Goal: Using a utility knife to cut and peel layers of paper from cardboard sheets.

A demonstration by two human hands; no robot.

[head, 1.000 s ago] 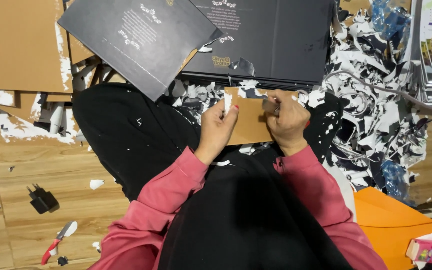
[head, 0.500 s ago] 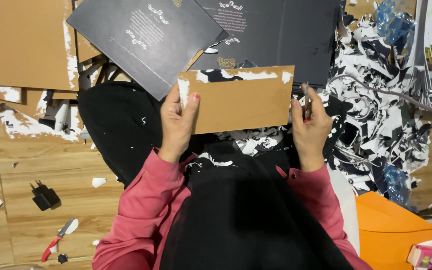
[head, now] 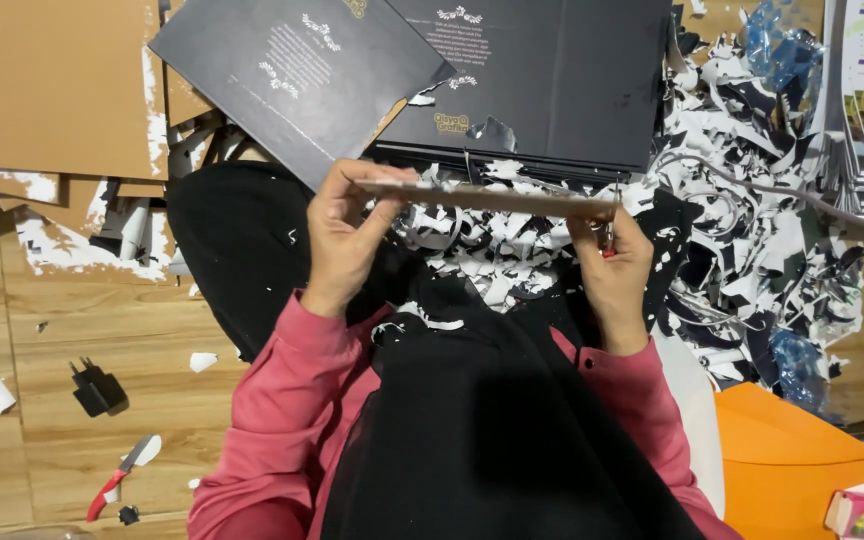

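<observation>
I hold a brown cardboard piece [head: 492,197] level in front of me, seen almost edge-on. My left hand [head: 344,232] grips its left end with thumb on top. My right hand [head: 614,262] grips its right end and also holds a small tool with a red part [head: 607,243] against the palm. Below the cardboard, a heap of black-and-white paper scraps [head: 497,255] lies in my lap. My sleeves are pink and I wear black clothes.
Dark printed cardboard sheets [head: 542,70] lie ahead, brown cardboard sheets [head: 62,90] at the left. More paper scraps [head: 762,210] pile at the right. On the wooden floor are a black plug [head: 97,387] and a red-handled knife [head: 120,474]. An orange surface [head: 802,465] sits at the lower right.
The cardboard piece was lifted from my lap and spread between both hands, then tipped from facing me to lying flat, edge-on. My hands moved apart to its ends.
</observation>
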